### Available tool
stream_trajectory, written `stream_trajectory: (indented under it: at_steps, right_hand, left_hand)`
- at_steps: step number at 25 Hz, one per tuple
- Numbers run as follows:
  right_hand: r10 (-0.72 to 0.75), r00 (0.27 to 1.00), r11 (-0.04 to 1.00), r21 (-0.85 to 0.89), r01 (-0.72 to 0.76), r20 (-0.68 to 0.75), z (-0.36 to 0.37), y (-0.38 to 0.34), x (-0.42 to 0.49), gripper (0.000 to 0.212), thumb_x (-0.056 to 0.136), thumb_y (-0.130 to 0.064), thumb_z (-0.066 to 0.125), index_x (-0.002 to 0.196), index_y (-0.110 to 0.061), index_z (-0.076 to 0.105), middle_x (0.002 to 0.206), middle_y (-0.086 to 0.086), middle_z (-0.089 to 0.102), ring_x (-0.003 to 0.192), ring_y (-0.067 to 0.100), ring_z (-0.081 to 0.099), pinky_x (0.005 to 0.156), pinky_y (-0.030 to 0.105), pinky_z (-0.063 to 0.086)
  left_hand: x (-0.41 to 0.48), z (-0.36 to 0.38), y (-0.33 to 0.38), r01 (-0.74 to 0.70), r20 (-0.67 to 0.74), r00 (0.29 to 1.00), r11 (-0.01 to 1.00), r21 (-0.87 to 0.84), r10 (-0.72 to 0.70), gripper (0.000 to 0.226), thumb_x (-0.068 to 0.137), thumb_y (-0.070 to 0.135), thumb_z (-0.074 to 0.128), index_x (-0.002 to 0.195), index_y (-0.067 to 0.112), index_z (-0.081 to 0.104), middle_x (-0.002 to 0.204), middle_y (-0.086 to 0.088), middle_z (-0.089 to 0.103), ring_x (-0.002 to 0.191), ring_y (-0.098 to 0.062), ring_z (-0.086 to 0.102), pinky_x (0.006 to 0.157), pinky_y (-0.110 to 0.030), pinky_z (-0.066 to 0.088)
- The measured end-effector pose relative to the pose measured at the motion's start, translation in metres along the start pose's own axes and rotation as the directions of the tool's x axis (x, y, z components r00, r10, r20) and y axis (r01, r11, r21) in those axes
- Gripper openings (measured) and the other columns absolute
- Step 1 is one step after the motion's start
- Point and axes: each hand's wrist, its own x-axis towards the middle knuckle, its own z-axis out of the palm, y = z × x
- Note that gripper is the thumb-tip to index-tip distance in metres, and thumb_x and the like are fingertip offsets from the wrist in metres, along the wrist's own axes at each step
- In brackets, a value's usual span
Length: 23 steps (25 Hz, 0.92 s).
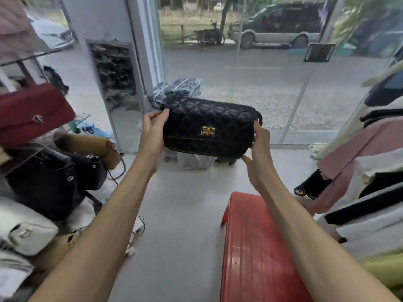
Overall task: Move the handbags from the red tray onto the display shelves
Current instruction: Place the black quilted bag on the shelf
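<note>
A black quilted handbag (pixel 208 125) with a gold clasp is held up in mid-air at chest height in front of the glass shopfront. My left hand (pixel 152 129) grips its left end, thumb on the front. My right hand (pixel 258 147) pinches its right end and lower corner. The red tray (pixel 250 247) stands on the floor below my right arm, and the part in view holds no bags. At the left, glass display shelves (pixel 84 118) carry a red handbag (pixel 32 114), a tan handbag (pixel 91 147), black handbags (pixel 54 177) and a white handbag (pixel 28 232).
A rack of folded and hanging clothes (pixel 370 182) fills the right side. A tall mirror (pixel 115 88) leans by the white pillar. Wrapped dark bundles (pixel 176 90) lie on the floor behind the held bag. Grey floor (pixel 181 214) runs between the shelves and the tray.
</note>
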Motion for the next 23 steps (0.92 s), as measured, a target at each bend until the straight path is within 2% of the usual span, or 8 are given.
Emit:
stream_trajectory:
  at_steps: [5,7,10,12,14,17,20,23]
  right_hand:
    - [-0.032,0.989,0.998,-0.052,0.04,0.145,0.065,-0.014,-0.031,0.093,0.058,-0.1,0.049,0.136,-0.05,0.051,0.151,-0.012,0.048,0.142,0.014,0.04,0.116,0.053,0.034]
    - [-0.028,0.981,0.998,-0.046,0.037,0.19,0.092,-0.013,-0.05,0.085,0.062,-0.097,0.05,0.133,-0.05,0.053,0.148,-0.013,0.051,0.141,0.013,0.041,0.117,0.054,0.033]
    - [-0.01,0.962,0.999,-0.048,0.024,0.274,0.139,-0.006,-0.089,0.076,0.074,-0.086,0.052,0.136,-0.044,0.055,0.144,-0.013,0.057,0.138,0.012,0.047,0.115,0.053,0.036]
    - [-0.014,0.936,0.998,-0.053,0.035,0.351,0.169,-0.001,-0.116,0.073,0.083,-0.077,0.055,0.143,-0.036,0.052,0.148,-0.007,0.055,0.139,0.015,0.049,0.114,0.056,0.039]
    - [-0.021,0.912,0.997,-0.064,0.051,0.409,0.196,0.004,-0.141,0.066,0.088,-0.071,0.055,0.142,-0.032,0.052,0.146,-0.002,0.057,0.136,0.02,0.052,0.109,0.06,0.044]
    - [-0.007,0.855,0.999,-0.042,0.034,0.519,0.23,0.006,-0.176,0.076,0.082,-0.078,0.057,0.138,-0.026,0.054,0.14,0.009,0.06,0.132,0.037,0.055,0.105,0.071,0.041]
    - [-0.022,0.78,0.999,-0.017,0.042,0.625,0.253,-0.013,-0.239,0.067,0.089,-0.068,0.054,0.14,-0.025,0.05,0.143,0.002,0.055,0.134,0.022,0.052,0.11,0.059,0.044]
    - [0.001,0.716,1.0,-0.018,0.017,0.698,0.263,-0.019,-0.287,0.039,0.101,-0.05,0.045,0.136,-0.032,0.045,0.141,-0.004,0.054,0.132,0.016,0.051,0.114,0.049,0.041]
  left_hand:
    - [-0.036,-0.075,0.039,-0.044,-0.099,0.994,0.998,-0.047,0.039,0.02,0.101,0.039,0.056,0.113,0.027,0.046,0.101,0.009,0.06,0.086,-0.005,0.058,0.069,-0.027,0.049]
    - [-0.054,-0.109,0.05,-0.047,-0.133,0.99,0.998,-0.045,0.041,0.019,0.101,0.039,0.056,0.113,0.027,0.047,0.098,0.007,0.061,0.081,-0.008,0.058,0.066,-0.027,0.048]
    - [-0.088,-0.171,0.072,-0.087,-0.217,0.972,0.996,0.003,0.086,0.023,0.101,0.041,0.055,0.115,0.026,0.047,0.096,0.005,0.059,0.062,-0.002,0.06,0.063,-0.03,0.048]
    - [-0.111,-0.21,0.084,-0.111,-0.25,0.962,0.994,0.02,0.113,0.025,0.1,0.044,0.055,0.118,0.027,0.048,0.108,0.004,0.062,0.081,-0.001,0.065,0.067,-0.029,0.051]
    - [-0.139,-0.246,0.092,-0.123,-0.294,0.948,0.992,0.024,0.125,0.025,0.099,0.047,0.056,0.116,0.029,0.049,0.12,0.003,0.063,0.106,-0.011,0.062,0.078,-0.033,0.049]
    - [-0.183,-0.288,0.106,-0.138,-0.399,0.907,0.99,0.023,0.135,0.025,0.096,0.048,0.06,0.112,0.032,0.05,0.119,0.002,0.063,0.11,-0.017,0.062,0.087,-0.04,0.051]
    - [-0.235,-0.319,0.121,-0.199,-0.524,0.832,0.98,0.028,0.184,0.021,0.098,0.041,0.06,0.112,0.029,0.05,0.109,0.005,0.065,0.089,-0.007,0.065,0.072,-0.035,0.054]
    - [-0.284,-0.34,0.132,-0.245,-0.631,0.743,0.968,0.054,0.223,0.02,0.099,0.037,0.06,0.113,0.028,0.051,0.11,0.008,0.063,0.09,-0.003,0.063,0.071,-0.032,0.053]
